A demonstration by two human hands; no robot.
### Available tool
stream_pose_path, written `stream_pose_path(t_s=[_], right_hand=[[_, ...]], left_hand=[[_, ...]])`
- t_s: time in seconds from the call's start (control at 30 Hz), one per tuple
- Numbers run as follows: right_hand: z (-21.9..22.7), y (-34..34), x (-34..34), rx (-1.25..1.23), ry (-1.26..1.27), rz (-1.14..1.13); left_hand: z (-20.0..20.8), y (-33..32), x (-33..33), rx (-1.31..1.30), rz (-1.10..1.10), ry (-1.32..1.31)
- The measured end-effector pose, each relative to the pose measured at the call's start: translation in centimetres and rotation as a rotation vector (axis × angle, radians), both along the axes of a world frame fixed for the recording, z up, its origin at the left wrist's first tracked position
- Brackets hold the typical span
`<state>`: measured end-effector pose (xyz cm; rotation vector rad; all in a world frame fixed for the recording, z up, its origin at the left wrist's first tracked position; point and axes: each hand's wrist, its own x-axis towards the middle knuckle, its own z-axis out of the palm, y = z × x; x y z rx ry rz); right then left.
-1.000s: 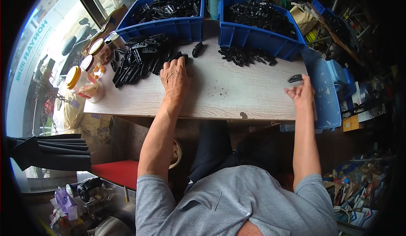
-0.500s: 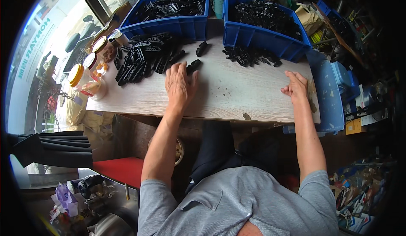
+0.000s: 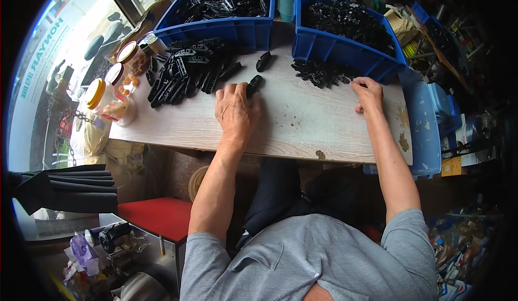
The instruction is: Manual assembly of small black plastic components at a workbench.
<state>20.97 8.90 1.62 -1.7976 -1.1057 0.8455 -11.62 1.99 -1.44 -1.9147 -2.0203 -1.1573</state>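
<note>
My left hand (image 3: 236,112) rests on the table with its fingers curled. A long black plastic part (image 3: 254,86) sits between its index finger and thumb, the lower end hidden by the hand. Just beyond lies another black part (image 3: 263,61), apart from the rest. To the left is a heap of similar long black parts (image 3: 181,74). My right hand (image 3: 369,94) is at the right edge of a pile of small black plastic pieces (image 3: 317,73). Its fingers are bent inward, index fingertip touching the pile's edge; whatever they pinch, if anything, is too small to make out.
Two blue bins stand at the back: the left bin (image 3: 226,34) holds long black parts, the right bin (image 3: 340,53) small black pieces. Lidded jars (image 3: 110,104) line the table's left edge. A light blue plastic tub (image 3: 423,134) is off the right edge.
My right hand has moved away from me and left, up to the small pieces. My left hand has shifted slightly right, and the part beside its fingers has turned more upright in view.
</note>
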Motion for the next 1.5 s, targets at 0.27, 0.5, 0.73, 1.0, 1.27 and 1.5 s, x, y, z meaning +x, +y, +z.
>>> stream_pose_path(t_s=[0.27, 0.5, 0.73, 1.0, 1.27, 1.5], right_hand=[[1.0, 0.2, -1.6, -0.012, -0.158, 0.053], [0.5, 0.5, -1.1, -0.017, -0.247, 0.078], [0.6, -1.8, -1.2, -0.052, 0.183, 0.034], [-0.5, -7.8, -7.5, -0.004, 0.54, 0.271], [0.0, -8.7, -8.1, 0.072, 0.541, 0.382], [-0.1, -8.2, -7.7, 0.012, 0.513, 0.464]], left_hand=[[0.1, 0.0, 0.3, -0.025, -0.085, 0.064], [0.4, -0.1, 0.3, 0.01, -0.13, -0.035], [-1.2, -2.9, 4.4, -0.045, -0.356, -0.996], [1.1, -1.9, 11.5, -0.384, -0.538, -1.367], [1.2, -1.7, 9.7, -0.547, -0.688, -1.626], [1.9, -2.1, 9.3, -0.543, -0.608, -1.593]])
